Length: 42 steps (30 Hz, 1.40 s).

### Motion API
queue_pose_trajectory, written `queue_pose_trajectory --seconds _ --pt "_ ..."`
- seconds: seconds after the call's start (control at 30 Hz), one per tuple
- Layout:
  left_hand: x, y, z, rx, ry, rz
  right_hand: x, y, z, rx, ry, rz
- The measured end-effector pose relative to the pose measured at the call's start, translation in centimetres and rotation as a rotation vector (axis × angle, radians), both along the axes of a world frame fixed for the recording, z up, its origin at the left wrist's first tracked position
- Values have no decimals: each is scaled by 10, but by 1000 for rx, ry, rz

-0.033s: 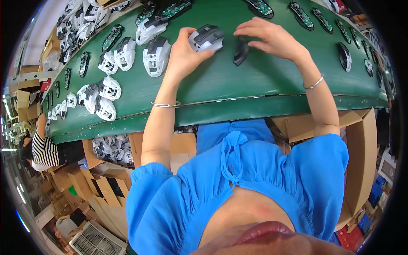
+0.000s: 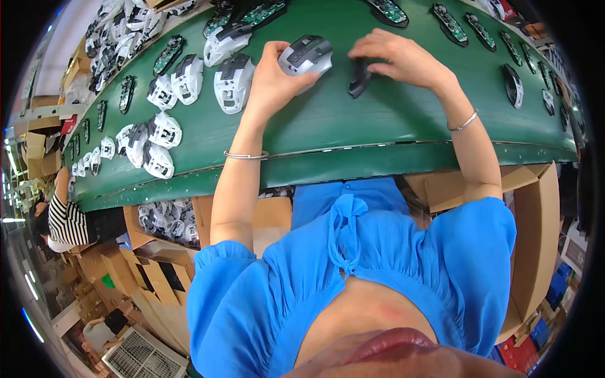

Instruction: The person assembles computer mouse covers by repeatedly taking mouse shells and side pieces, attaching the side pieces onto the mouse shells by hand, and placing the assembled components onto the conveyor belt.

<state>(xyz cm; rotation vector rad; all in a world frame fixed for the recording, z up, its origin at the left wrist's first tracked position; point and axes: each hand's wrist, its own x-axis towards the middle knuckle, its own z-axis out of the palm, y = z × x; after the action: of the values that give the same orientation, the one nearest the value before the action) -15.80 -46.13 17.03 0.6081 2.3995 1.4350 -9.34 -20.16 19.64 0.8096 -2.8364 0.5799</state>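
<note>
Left grip (image 2: 277,79) is curled closed on a mouse shell (image 2: 306,55), glossy, domed, grey and white plastic, my thumb across its near edge. Just right of that shell, my right grip (image 2: 398,60) is nearly closed, thumb and fingers pinching a smooth, curved black plastic piece (image 2: 359,83); blurred fingers hide its upper end.

To the held shell's left, slotted white shells with dark panels (image 2: 234,85) lie on the smooth green bench (image 2: 378,120), some touching. Narrow green circuit boards on black bases (image 2: 449,25) lie well to its right, others to its left.

Far left of the held shell is a loose heap of shells (image 2: 113,44). Nearer me and left of it, a cardboard carton (image 2: 205,217) holds jumbled shells (image 2: 167,220); nearer me and right, my sleeve partly hides an open carton (image 2: 539,233).
</note>
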Motion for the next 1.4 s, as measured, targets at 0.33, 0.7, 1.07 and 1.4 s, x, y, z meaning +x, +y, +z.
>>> queue_pose_trajectory --seconds 0.33,0.7,1.07,1.4 --pt "8 -6 0 854 -569 144 11 10 25 34 -363 -238" --pt "26 9 0 957 -594 38 10 -68 0 -1294 -513 -401" --pt "26 1 0 928 -619 -31 10 -67 -1 -1173 -624 -324" --pt "31 -1 5 883 -594 -18 13 -73 -8 -1282 -748 -327"
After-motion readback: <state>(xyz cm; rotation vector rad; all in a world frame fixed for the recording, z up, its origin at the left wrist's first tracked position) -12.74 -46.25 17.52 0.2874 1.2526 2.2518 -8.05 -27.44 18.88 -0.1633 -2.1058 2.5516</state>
